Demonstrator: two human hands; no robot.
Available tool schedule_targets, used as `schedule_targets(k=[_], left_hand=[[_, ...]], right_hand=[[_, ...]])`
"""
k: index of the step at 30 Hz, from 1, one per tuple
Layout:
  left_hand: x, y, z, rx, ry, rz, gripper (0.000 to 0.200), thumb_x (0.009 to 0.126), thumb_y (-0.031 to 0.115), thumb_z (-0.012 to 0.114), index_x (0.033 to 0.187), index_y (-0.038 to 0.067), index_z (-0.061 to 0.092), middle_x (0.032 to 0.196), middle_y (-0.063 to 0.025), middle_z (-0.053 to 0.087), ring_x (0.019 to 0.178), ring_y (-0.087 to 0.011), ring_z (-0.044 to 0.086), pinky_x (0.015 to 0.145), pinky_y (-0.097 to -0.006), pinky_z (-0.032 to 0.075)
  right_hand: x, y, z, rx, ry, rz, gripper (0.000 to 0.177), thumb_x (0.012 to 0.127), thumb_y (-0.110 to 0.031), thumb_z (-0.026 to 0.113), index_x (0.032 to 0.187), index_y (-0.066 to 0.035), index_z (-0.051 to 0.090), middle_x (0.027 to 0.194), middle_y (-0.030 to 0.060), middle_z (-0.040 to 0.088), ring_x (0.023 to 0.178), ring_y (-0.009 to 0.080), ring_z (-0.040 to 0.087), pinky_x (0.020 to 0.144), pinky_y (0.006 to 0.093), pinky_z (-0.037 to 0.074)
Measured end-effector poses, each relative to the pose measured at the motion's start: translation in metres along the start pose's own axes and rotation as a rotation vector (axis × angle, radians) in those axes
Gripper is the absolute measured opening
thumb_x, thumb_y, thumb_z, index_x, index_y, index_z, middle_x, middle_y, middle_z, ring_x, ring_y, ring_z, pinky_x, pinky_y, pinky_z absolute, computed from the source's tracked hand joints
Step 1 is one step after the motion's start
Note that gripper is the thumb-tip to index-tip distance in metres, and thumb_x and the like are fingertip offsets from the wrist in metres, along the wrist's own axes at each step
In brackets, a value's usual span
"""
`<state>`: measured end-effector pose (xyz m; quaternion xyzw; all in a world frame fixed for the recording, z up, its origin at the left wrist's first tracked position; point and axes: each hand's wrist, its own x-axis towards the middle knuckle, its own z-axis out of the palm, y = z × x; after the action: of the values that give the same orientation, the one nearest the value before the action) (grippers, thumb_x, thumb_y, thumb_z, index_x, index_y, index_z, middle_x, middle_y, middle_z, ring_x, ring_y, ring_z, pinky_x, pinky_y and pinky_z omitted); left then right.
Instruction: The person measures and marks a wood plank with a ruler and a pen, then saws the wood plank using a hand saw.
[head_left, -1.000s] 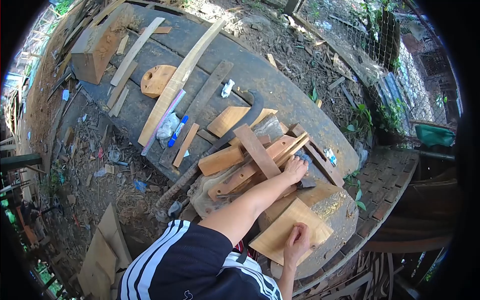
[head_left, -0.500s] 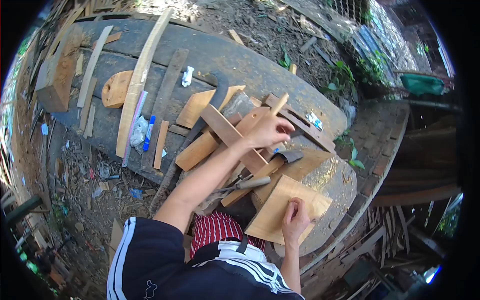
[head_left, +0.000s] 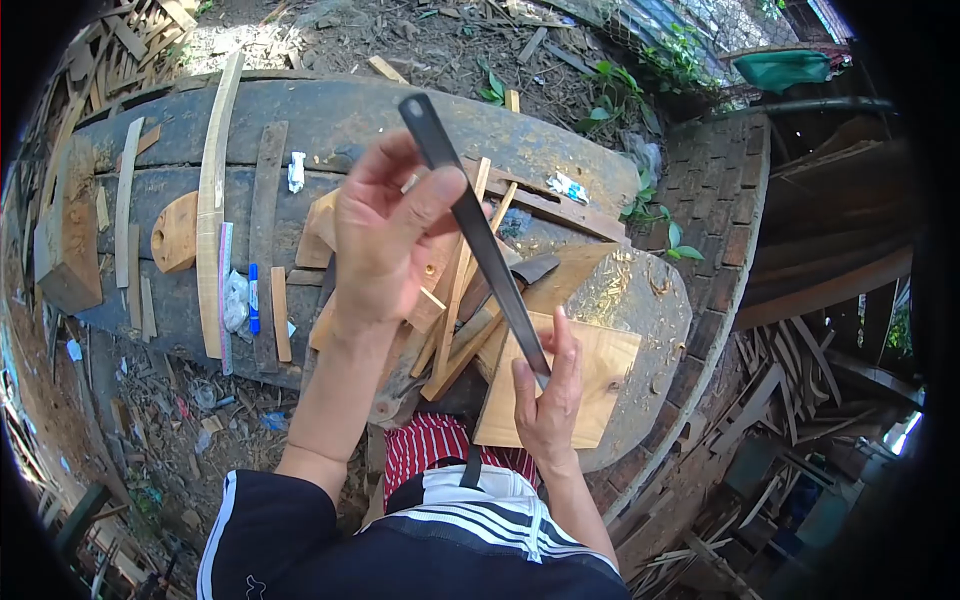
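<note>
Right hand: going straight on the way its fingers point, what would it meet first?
The right hand, holding the file, would probably meet the hatchet head beyond the board; depth unclear.

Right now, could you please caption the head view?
Left hand and right hand grip a dark metal tool over a wooden board.

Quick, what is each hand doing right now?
Left hand: closed on the upper part of the dark metal bar.
Right hand: closed on the bar's lower end.
</note>
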<state>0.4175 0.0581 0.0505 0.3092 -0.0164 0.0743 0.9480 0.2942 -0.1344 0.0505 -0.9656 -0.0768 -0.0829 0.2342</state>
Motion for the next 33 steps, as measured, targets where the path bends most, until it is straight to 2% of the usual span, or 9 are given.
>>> schedule_targets(k=[3, 6, 8, 10, 16, 17, 20, 27, 33], left_hand=[[-0.021, -0.023, -0.001, 0.043, 0.093, -0.174, 0.036, 0.089, 0.006, 0.066, 0.124, 0.004, 0.054, 0.112, -0.0075, 0.062, 0.098, -0.0172, 0.066, 0.087, -0.0360, 0.060], [-0.057, -0.062, 0.005, 0.270, 0.068, -0.247, 0.055, 0.091, 0.018, 0.067, 0.138, 0.004, 0.043, 0.133, -0.0127, 0.051, 0.118, -0.0225, 0.056, 0.102, -0.0400, 0.048], [-0.103, -0.072, 0.002, 0.688, -0.218, -0.424, 0.069, 0.090, 0.029, 0.066, 0.146, 0.004, 0.033, 0.148, -0.0167, 0.034, 0.134, -0.0297, 0.039, 0.113, -0.0438, 0.032], [-0.147, -0.090, -0.005, 1.206, -0.801, -0.253, 0.075, 0.085, 0.037, 0.070, 0.144, 0.002, 0.037, 0.148, -0.0231, 0.033, 0.136, -0.0368, 0.033, 0.115, -0.0471, 0.025], [-0.200, -0.107, 0.017, 1.533, -1.554, -0.111, 0.070, 0.084, 0.036, 0.065, 0.143, 0.009, 0.041, 0.156, -0.0207, 0.023, 0.147, -0.0367, 0.016, 0.116, -0.0617, 0.007], [-0.228, -0.133, -0.001, 1.659, -1.394, 0.171, 0.060, 0.087, 0.030, 0.055, 0.142, 0.012, 0.043, 0.156, -0.0202, 0.023, 0.147, -0.0359, 0.016, 0.115, -0.0645, 0.008], [-0.234, -0.145, -0.007, 1.659, -1.303, 0.276, 0.055, 0.089, 0.027, 0.048, 0.142, 0.014, 0.043, 0.156, -0.0196, 0.024, 0.147, -0.0359, 0.016, 0.115, -0.0654, 0.008], [-0.242, -0.141, 0.013, 1.703, -1.285, 0.243, 0.053, 0.092, 0.026, 0.046, 0.143, 0.013, 0.043, 0.154, -0.0225, 0.026, 0.144, -0.0432, 0.020, 0.106, -0.0765, 0.009], [-0.229, -0.105, 0.092, 1.791, -1.382, 0.146, 0.059, 0.092, 0.018, 0.047, 0.148, 0.008, 0.033, 0.152, -0.0261, 0.029, 0.139, -0.0471, 0.029, 0.104, -0.0739, 0.023]], right_hand=[[-0.027, 0.021, 0.004, 0.146, -0.070, 0.106, 0.053, 0.089, -0.006, 0.065, 0.137, 0.000, 0.043, 0.076, 0.0107, 0.052, 0.059, 0.0223, 0.052, 0.053, 0.0346, 0.041], [-0.051, 0.025, -0.015, 0.215, -0.129, 0.362, 0.051, 0.090, -0.005, 0.063, 0.137, -0.001, 0.043, 0.067, 0.0078, 0.046, 0.053, 0.0191, 0.047, 0.050, 0.0322, 0.038], [-0.066, 0.036, -0.022, 0.230, -0.055, 0.434, 0.045, 0.091, -0.005, 0.062, 0.134, -0.003, 0.047, 0.063, 0.0045, 0.043, 0.052, 0.0143, 0.044, 0.050, 0.0296, 0.035], [-0.079, 0.049, -0.033, 0.187, -0.036, 0.647, 0.039, 0.091, -0.006, 0.063, 0.128, -0.004, 0.052, 0.062, 0.0000, 0.041, 0.054, 0.0101, 0.042, 0.050, 0.0273, 0.033], [-0.104, 0.067, -0.046, 0.516, 0.139, 0.912, 0.028, 0.094, -0.006, 0.059, 0.122, -0.005, 0.055, 0.064, -0.0059, 0.042, 0.053, 0.0023, 0.039, 0.047, 0.0195, 0.030], [-0.106, 0.068, -0.046, 0.555, 0.198, 0.910, 0.027, 0.096, -0.008, 0.058, 0.122, -0.005, 0.055, 0.063, -0.0056, 0.043, 0.053, 0.0023, 0.039, 0.046, 0.0191, 0.031], [-0.111, 0.074, -0.049, 0.624, 0.258, 0.888, 0.026, 0.099, -0.014, 0.054, 0.123, -0.003, 0.054, 0.061, -0.0051, 0.042, 0.051, 0.0026, 0.040, 0.045, 0.0188, 0.034], [-0.139, 0.122, -0.065, 0.685, 0.083, 0.766, 0.033, 0.106, -0.023, 0.039, 0.124, -0.001, 0.055, 0.062, -0.0042, 0.043, 0.049, 0.0021, 0.039, 0.045, 0.0187, 0.038], [-0.131, 0.146, -0.114, 0.779, 0.222, 0.554, 0.032, 0.106, -0.021, 0.040, 0.125, 0.000, 0.054, 0.062, -0.0043, 0.043, 0.050, 0.0032, 0.040, 0.047, 0.0183, 0.039]])
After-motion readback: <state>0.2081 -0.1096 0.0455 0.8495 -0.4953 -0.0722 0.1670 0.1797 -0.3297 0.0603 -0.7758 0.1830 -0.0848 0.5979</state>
